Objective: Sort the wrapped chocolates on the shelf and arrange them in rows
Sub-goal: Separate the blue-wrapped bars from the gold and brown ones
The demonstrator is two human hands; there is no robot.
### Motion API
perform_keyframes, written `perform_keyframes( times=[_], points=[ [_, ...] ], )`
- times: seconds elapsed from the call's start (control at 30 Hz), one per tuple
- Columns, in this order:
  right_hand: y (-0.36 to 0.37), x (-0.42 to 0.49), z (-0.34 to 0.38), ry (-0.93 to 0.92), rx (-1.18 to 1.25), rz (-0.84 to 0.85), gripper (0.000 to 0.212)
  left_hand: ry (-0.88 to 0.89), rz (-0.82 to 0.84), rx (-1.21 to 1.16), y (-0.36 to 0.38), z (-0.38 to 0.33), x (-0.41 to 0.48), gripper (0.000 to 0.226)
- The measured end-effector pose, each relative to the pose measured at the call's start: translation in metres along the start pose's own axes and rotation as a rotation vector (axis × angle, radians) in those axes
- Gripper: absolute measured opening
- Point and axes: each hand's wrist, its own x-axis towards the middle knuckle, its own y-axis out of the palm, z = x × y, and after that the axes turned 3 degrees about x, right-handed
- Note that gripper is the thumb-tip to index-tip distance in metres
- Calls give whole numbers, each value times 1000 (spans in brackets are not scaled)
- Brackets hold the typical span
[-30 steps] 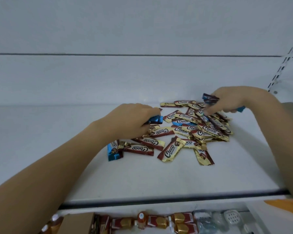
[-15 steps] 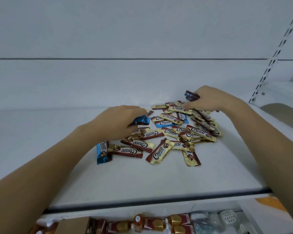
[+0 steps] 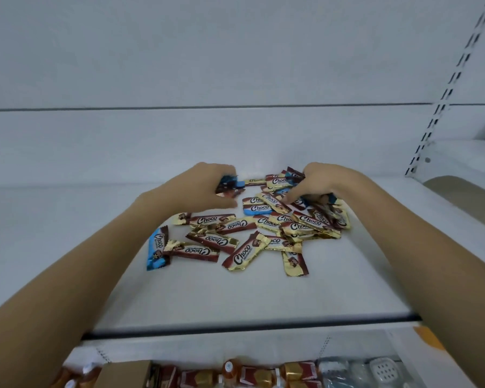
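While both arms reach in over the white shelf (image 3: 235, 298), the pile of wrapped chocolates (image 3: 263, 228) sits loose toward the back middle of it, with gold-and-brown Choco wrappers overlapping every which way, no rows at all. The left hand (image 3: 205, 189) is curled round a small bunch of blue-wrapped pieces (image 3: 228, 186), just over the pile's far left corner. The right hand (image 3: 319, 183) is over the far right part, fingers curled round a clutch of wrappers (image 3: 293, 175); a dark end pokes out on top, and its forefinger stretches down onto a gold wrapper. A lone blue chocolate (image 3: 157, 249) lies at the near left edge, touching a brown one. Another blue chocolate (image 3: 256, 209) is half buried mid-pile. Lower shelf goods (image 3: 235, 373) show below, pretty blurry. A slotted upright (image 3: 443, 102) runs up the right wall.
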Motion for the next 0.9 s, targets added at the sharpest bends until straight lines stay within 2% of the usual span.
perform_keyframes(
  times=[0.07, 0.13, 0.23, 0.3, 0.4, 0.47, 0.53, 0.6, 0.67, 0.77, 0.9],
  points=[
    [-2, 1, -4, 0, 69, -1, 39, 22, 123, -6, 3, -16, 15, 31],
    [-5, 3, -10, -10, 247, 20, 29, 5, 194, -35, 6, -26, 27, 34],
    [-14, 3, -19, -65, 537, -22, 13, -15, 207, -78, 12, -29, 37, 38],
    [-22, 4, -26, -70, 623, -82, 7, -16, 203, -90, 15, -28, 37, 41],
    [-30, 5, -36, -29, 536, -51, 5, -32, 223, -151, 17, -25, 33, 39],
    [-30, 8, -44, 40, 316, -29, 24, -45, 249, -268, 16, -24, 29, 23],
    [-25, 8, -49, 111, 126, -35, 40, -54, 267, -271, 15, -22, 27, 19],
    [-20, 10, -52, 135, 70, -38, 46, -64, 271, -232, 15, -20, 23, 14],
    [-17, 16, -52, 112, 114, -44, 45, -90, 250, -294, 13, -17, 17, 7],
    [-15, 20, -47, 36, 211, 8, 39, -196, 135, -580, 6, -12, 10, 8],
    [-9, 14, -31, -67, 434, 170, 25, -247, 24, -852, -11, -6, 1, 10]
  ],
)
